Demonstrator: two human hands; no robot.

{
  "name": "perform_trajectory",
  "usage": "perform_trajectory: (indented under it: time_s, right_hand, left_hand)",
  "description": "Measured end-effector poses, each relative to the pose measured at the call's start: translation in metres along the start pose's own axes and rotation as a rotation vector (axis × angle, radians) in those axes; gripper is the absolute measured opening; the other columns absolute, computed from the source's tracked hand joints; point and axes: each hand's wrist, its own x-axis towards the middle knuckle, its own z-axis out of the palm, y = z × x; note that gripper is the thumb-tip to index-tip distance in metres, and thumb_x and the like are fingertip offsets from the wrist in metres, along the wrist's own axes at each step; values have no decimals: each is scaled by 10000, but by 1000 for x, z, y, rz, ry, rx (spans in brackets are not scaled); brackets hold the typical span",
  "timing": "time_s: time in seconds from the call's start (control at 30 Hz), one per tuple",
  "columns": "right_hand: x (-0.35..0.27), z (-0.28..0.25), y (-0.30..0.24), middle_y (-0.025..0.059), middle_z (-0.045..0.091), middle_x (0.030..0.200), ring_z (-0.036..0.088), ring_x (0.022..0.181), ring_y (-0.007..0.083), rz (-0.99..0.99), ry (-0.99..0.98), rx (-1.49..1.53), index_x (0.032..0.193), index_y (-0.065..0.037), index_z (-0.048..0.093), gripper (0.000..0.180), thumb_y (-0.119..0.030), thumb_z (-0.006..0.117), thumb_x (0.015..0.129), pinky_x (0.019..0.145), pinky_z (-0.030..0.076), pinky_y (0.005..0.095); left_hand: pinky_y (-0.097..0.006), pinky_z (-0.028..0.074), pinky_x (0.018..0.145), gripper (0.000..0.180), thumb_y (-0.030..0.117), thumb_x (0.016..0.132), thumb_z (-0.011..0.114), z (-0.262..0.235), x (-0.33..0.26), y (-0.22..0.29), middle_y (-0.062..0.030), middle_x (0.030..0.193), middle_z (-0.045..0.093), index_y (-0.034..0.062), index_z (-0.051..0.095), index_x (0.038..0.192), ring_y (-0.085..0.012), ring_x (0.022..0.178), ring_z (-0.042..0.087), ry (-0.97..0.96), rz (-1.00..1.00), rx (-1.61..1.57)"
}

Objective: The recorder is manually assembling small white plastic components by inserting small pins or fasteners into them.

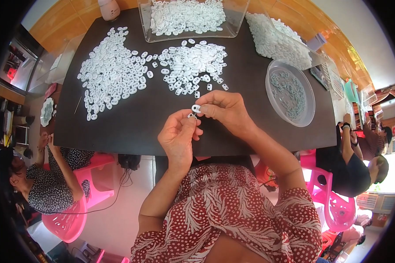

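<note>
My right hand point(226, 111) pinches a white oval plastic piece with two holes point(196, 108) between thumb and fingertips. Just below it, my left hand point(178, 136) is closed on a smaller white plastic piece point(191, 116), with something small and dark beside it that I cannot make out. Both hands meet above the near part of the dark table point(245, 105), and the two pieces are very close; whether they touch is unclear. Ahead of my fingertips lies a pile of small white pieces point(193, 65). A wider pile of white oval two-holed pieces point(112, 72) spreads to the left.
A clear bin point(191, 38) of white pieces stands at the far edge, with a bulging clear bag point(272, 37) to its right. At the right sits a round clear tub point(312, 103) holding grey-green small parts. People sit on pink chairs point(66, 221) at both sides.
</note>
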Motion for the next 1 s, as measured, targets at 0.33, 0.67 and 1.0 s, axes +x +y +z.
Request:
perform_trajectory:
  time_s: [0.33, 0.67, 1.0]
  right_hand:
    - [-5, 11, 10, 42, 640, 760, 574, 710, 62, -98, 117, -129, 912, 19, 638, 123, -67, 614, 828, 632, 468, 223]
    - [-10, 14, 5, 40, 614, 852, 575, 776, 81, -175, 96, -271, 933, 12, 648, 100, -21, 607, 848, 675, 471, 226]
    - [-13, 20, 5, 61, 588, 767, 546, 705, 149, -204, 148, -254, 868, -17, 638, 72, -62, 615, 817, 642, 448, 285]
  left_hand:
    - [-208, 454, 496, 189, 31, 890, 559, 1, -1, -7, -89, 784, 631, -54, 574, 1058, -109, 582, 575, 6, 45, -28]
    - [-195, 447, 545, 266, 39, 898, 563, -1, -2, -11, -63, 816, 601, -41, 551, 1152, -98, 641, 557, -44, 65, -70]
    - [-225, 468, 529, 243, 52, 908, 546, -1, -4, -11, -100, 810, 621, -68, 568, 1118, -123, 625, 579, -21, 83, -54]
